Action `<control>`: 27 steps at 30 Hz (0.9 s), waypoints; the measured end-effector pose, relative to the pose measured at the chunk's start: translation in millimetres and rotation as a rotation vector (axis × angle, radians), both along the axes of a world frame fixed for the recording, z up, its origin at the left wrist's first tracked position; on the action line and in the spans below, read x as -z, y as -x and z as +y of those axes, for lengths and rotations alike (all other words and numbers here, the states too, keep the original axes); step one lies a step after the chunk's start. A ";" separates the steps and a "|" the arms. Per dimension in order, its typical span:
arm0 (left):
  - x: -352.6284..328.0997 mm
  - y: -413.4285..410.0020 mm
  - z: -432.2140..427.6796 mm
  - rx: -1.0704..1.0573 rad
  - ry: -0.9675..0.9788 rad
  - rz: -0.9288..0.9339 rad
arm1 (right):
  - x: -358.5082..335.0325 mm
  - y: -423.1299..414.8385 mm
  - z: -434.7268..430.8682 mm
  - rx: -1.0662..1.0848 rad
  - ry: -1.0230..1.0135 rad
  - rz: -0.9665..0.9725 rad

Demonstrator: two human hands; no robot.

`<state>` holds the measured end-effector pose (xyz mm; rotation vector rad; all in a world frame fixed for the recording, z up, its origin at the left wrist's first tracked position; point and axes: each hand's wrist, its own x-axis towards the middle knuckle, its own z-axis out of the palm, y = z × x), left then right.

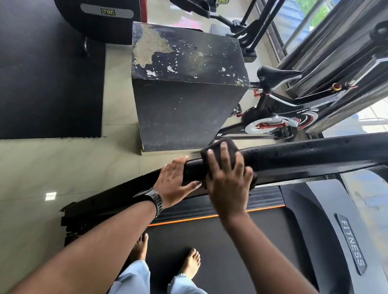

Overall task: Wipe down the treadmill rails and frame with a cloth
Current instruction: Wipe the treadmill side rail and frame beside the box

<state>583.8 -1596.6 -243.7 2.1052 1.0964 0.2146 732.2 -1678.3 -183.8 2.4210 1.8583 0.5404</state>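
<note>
The treadmill's black left handrail (306, 155) runs from the middle of the view up to the right. A dark cloth (219, 148) is wrapped over the rail near its free end. My right hand (227, 181) lies on the cloth, its fingers curved over it and the rail. Just left of it, my left hand (173, 182), with a watch on the wrist, rests on the rail's end with its fingers spread and fairly straight. Below are the black belt (238, 241), the orange-trimmed side rail (206, 207) and my bare feet.
A worn black box (184, 89) stands on the tiled floor just beyond the rail. An exercise bike (276, 117) is behind it to the right, and more machines are at the top. The grey motor cover (350, 233) marked FITNESS lies to the right, a black mat (40, 84) to the left.
</note>
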 end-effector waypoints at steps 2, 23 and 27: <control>0.7 -2.5 -3.1 -0.023 -0.019 -0.006 | 12.0 12.5 -5.2 -0.096 0.013 0.028; -4.5 -11.7 -30.3 -0.154 0.034 0.044 | -34.6 -46.8 23.8 -0.029 0.156 0.071; -3.5 -16.3 -35.8 -0.208 -0.001 0.038 | -7.6 -9.1 -16.3 -0.124 0.114 0.047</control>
